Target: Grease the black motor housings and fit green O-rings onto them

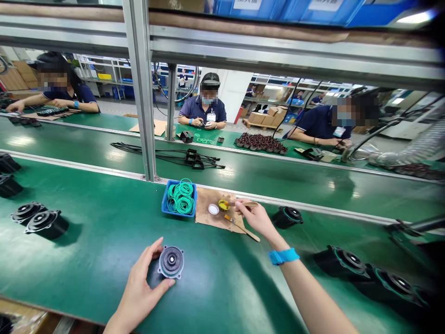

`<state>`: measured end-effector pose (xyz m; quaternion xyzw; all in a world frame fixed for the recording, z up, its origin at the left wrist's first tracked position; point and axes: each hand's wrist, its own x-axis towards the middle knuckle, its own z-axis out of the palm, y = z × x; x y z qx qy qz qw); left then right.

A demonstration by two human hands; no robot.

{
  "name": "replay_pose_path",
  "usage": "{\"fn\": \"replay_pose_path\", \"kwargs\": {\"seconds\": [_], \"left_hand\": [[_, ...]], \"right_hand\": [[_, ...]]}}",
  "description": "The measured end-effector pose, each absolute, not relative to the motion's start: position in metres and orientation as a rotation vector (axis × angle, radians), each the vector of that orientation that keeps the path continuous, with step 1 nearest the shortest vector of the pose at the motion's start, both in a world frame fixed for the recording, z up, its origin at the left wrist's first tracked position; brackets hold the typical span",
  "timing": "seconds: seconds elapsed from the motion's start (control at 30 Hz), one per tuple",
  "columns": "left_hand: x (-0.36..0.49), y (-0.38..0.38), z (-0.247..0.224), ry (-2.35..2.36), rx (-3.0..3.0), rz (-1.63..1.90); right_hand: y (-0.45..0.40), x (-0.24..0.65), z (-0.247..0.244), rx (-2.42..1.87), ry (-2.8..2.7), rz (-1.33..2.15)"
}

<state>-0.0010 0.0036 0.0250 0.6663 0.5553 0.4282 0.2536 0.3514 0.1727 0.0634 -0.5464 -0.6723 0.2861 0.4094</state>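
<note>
My left hand (142,278) curves round a black motor (171,260) that stands upright on the green bench, with the thumb at its near rim and the fingers at its left side. In my right hand (255,215) is a wooden-handled brush (247,204); its tip is in a small pot of yellow grease (223,205). A white round lid or dish (213,209) sits beside the pot on a stained piece of cardboard (205,220). Below my right hand lies a second brush (250,233). To the left, a blue bin (167,209) holds green rubber rings (183,203).
Motors stand left (48,225) and right (288,217), with several more along the right edge (347,262). A metal post (141,93) rises at the bench's back edge. Beyond it, black cables (167,153) lie on a green surface, and co-workers (205,109) sit opposite.
</note>
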Motion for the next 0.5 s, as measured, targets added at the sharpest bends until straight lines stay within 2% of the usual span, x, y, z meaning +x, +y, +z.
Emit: {"fn": "replay_pose_path", "kwargs": {"seconds": [0.27, 0.5], "left_hand": [[-0.001, 0.003, 0.031, 1.437, 1.818, 1.136], [-0.004, 0.002, 0.023, 1.350, 1.611, 1.098]], "right_hand": [[0.168, 0.356, 0.055, -1.333, -1.421, 0.902], [0.160, 0.357, 0.072, -1.251, -1.222, 0.990]]}}
